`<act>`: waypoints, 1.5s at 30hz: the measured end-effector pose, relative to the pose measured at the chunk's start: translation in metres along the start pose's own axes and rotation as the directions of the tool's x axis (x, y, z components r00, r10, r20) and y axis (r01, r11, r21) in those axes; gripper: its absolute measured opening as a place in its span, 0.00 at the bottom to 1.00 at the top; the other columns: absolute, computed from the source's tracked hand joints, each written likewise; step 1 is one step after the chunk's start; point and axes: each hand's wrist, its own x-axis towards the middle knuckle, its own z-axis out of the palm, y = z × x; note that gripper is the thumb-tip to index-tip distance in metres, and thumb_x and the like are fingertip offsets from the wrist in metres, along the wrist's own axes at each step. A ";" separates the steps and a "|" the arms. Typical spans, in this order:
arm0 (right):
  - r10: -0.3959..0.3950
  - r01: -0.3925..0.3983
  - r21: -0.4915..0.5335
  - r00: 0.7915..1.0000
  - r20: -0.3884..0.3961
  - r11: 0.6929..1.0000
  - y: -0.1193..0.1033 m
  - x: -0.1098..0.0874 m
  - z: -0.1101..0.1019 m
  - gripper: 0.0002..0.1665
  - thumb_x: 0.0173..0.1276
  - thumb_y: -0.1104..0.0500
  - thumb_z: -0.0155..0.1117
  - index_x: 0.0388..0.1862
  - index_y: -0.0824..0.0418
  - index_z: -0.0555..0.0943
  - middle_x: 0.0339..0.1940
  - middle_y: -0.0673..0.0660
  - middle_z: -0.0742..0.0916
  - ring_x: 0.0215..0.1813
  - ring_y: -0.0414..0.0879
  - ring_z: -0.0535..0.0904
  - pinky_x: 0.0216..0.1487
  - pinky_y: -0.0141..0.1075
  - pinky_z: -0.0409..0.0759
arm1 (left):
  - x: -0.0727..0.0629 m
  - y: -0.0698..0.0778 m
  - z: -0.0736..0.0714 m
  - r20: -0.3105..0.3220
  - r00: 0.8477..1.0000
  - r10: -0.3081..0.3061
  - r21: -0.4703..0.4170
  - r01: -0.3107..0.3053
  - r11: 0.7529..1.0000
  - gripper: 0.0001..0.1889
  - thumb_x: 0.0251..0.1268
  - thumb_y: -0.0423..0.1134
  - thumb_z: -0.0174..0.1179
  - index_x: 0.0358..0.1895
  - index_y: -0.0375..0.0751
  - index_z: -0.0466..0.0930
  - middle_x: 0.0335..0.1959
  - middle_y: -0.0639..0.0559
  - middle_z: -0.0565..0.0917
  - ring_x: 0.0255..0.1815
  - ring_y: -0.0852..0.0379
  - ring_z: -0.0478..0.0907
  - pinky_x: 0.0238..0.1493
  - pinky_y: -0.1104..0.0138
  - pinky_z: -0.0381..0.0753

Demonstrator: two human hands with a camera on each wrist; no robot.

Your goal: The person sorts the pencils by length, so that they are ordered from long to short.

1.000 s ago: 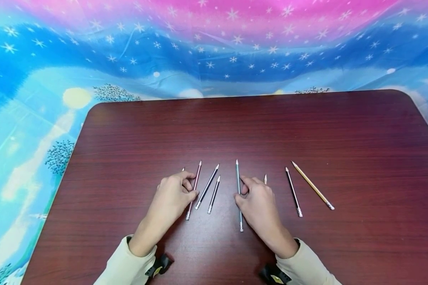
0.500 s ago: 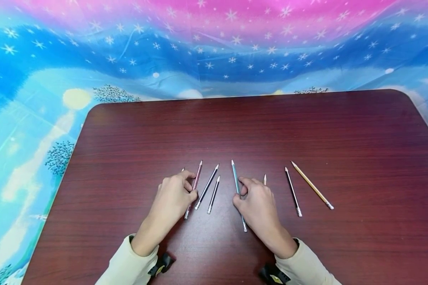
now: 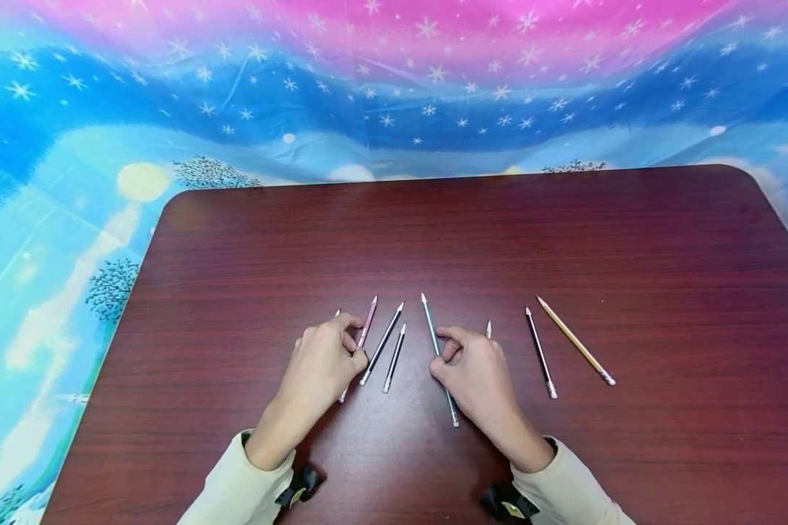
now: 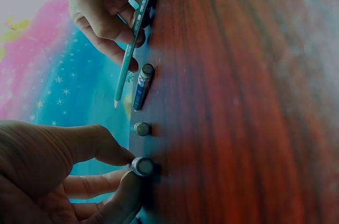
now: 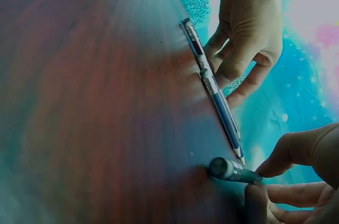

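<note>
We see our left hand (image 3: 318,361) pinching a pink-red pencil (image 3: 369,317) between thumb and forefinger, the other fingers curled behind. The pencil's sharpened end points far, and its near end shows past the hand. Our right hand (image 3: 476,368) pinches a teal pencil (image 3: 429,321) in the same manner, tip far and leaning a little left; we cannot tell whether it touches the tabletop (image 3: 394,240).

For writing, the teal pencil gives us most: in the left wrist view its pale print seems to include "HB", with a longer word beside it too blurred to read surely. The navy pencil (image 3: 382,343), just right of the left hand, carries light marks we cannot make out. A short dark pencil (image 3: 395,357) lies beside it, between our two hands, with no lettering we can read.

Left of the pink-red pencil, a pencil tip (image 3: 338,313) shows past the left hand; another pale tip (image 3: 489,330) stands out beyond the right hand. Farther right lie a black pencil (image 3: 541,352) and a yellow pencil (image 3: 574,339), near each other, their tips far. At our cream left cuff (image 3: 243,481), a black wrist device (image 3: 302,485) bears a small yellow mark, illegible to us.
</note>
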 end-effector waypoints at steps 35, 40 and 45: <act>0.085 -0.153 0.296 0.969 0.233 0.943 -0.027 0.040 -0.002 0.21 0.59 0.74 0.60 0.52 0.68 0.84 0.31 0.57 0.87 0.25 0.38 0.81 0.28 0.33 0.86 | 0.021 -0.018 -0.030 0.150 0.984 -0.095 -0.402 0.148 0.903 0.21 0.60 0.27 0.59 0.58 0.37 0.84 0.37 0.47 0.88 0.32 0.62 0.79 0.32 0.74 0.77; 0.085 -0.179 0.346 0.959 0.271 0.921 -0.033 0.048 0.001 0.20 0.63 0.75 0.61 0.54 0.69 0.83 0.31 0.58 0.87 0.25 0.39 0.81 0.30 0.38 0.89 | 0.023 -0.023 -0.036 0.156 0.983 -0.094 -0.467 0.157 0.870 0.19 0.66 0.28 0.61 0.60 0.35 0.82 0.39 0.42 0.89 0.30 0.63 0.81 0.33 0.73 0.82; 0.078 -0.194 0.390 0.953 0.294 0.900 -0.035 0.057 0.004 0.19 0.65 0.76 0.59 0.55 0.72 0.81 0.30 0.57 0.86 0.25 0.38 0.80 0.30 0.36 0.89 | 0.026 -0.025 -0.037 0.158 0.983 -0.096 -0.563 0.170 0.809 0.19 0.67 0.26 0.60 0.61 0.31 0.79 0.40 0.37 0.88 0.29 0.62 0.82 0.36 0.71 0.87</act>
